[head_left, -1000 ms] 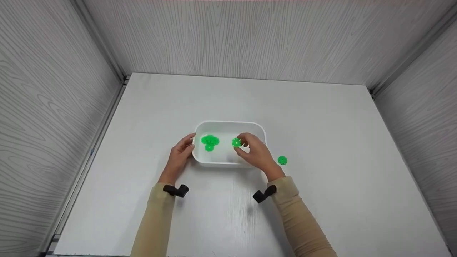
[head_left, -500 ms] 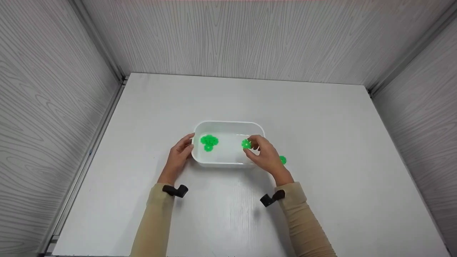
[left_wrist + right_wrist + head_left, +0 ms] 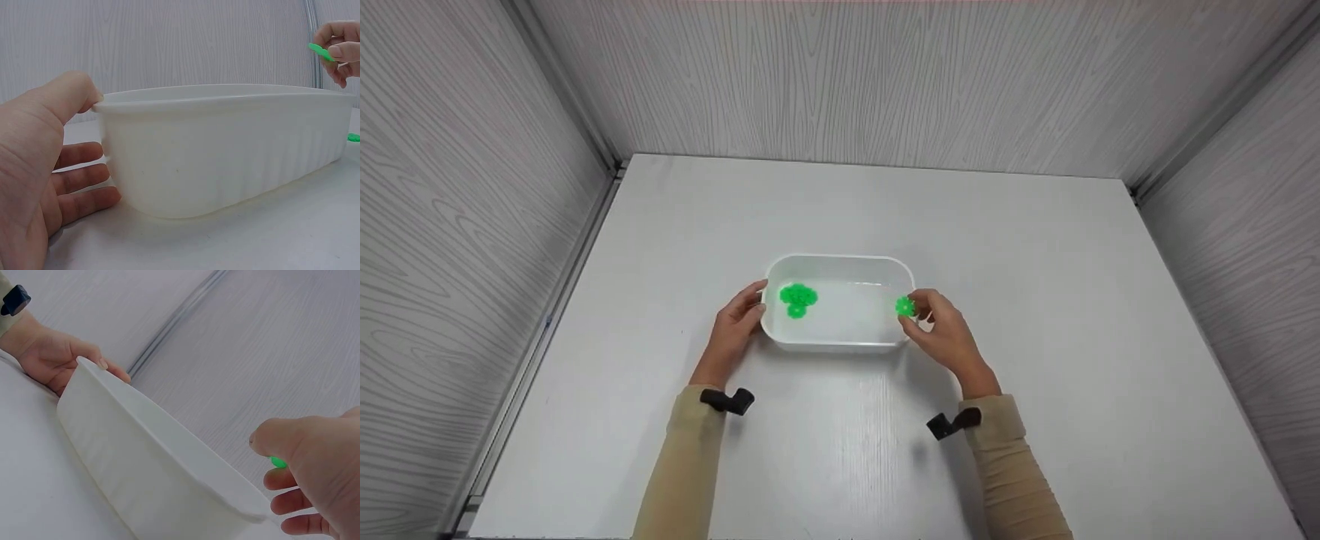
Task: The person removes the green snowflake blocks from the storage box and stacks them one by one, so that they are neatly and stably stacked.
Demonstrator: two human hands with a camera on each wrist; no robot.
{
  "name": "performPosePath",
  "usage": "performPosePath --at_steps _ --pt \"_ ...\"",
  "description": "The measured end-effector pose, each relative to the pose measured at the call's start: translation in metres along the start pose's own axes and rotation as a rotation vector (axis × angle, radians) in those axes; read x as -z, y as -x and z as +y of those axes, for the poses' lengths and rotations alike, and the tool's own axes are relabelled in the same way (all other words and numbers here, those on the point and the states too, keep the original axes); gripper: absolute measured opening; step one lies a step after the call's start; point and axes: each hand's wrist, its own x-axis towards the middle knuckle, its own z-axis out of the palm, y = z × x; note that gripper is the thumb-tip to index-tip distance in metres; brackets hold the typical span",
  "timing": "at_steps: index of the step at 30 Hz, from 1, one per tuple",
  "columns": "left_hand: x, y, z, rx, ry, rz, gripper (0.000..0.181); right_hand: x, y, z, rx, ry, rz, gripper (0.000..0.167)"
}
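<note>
The white plastic tub point(image 3: 840, 346) stands in the middle of the table. My left hand point(image 3: 733, 330) holds its left end, thumb at the rim, as the left wrist view point(image 3: 42, 157) shows. Several green notched plastic discs point(image 3: 798, 297) lie bunched inside, toward the left. Another green disc point(image 3: 905, 306) is pinched between thumb and fingers of my right hand point(image 3: 945, 334), raised by the tub's right rim. In the right wrist view, that hand hides most of this disc point(image 3: 278, 462).
One loose green disc point(image 3: 353, 137) lies on the table right of the tub; in the head view the right hand covers it. Wood-grain panels point(image 3: 840, 82) enclose the white table point(image 3: 1035, 255) at the back and sides.
My right hand has moved right with the pinched disc, from above the tub's inside to its right rim, covering the loose disc on the table. My left hand stays at the tub's end.
</note>
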Motion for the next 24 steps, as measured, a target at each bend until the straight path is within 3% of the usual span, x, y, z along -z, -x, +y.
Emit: performPosePath --at_steps 7,15,24 --pt "0.0 0.0 -0.001 0.006 0.012 0.013 0.044 0.006 0.01 0.008 -0.065 0.004 0.008 0.03" --pt "0.002 0.0 -0.001 -0.012 0.022 -0.016 0.046 0.01 0.021 0.018 -0.009 -0.071 0.024 0.029" --pt "0.001 0.0 0.001 -0.001 0.023 -0.008 0.046 0.018 0.035 0.032 -0.038 -0.066 0.049 0.029"
